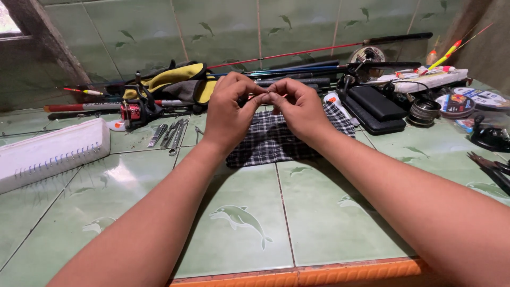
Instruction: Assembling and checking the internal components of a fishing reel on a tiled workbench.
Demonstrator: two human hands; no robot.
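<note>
A: Head view. The left hand and the right hand meet thumb to forefinger above a folded dark checked cloth on the green tiled counter. What do the pinches hold?

B: Something too fine to make out, perhaps line or a small fitting; it sits just where the fingertips touch, over the far edge of the cloth. Both hands are closed, thumb against forefinger, each seemingly nipping one end of that small item. Whether it is one piece or two, the view does not show

A: How is such a pinch best managed?

B: In my judgement: keep the wrists low and near the cloth, so anything that slips lands on the dark checks and not on the glossy tile. Draw evenly with both hands; a jerk from one side would likely spoil fine work

A: Surroundings?

B: Behind the hands, fishing rods lie along the wall with a yellow and grey bag. A red reel and small metal tools lie to the left, near a white ridged box. To the right sit black cases, line spools and dark pliers, all well apart from the pinch
</note>
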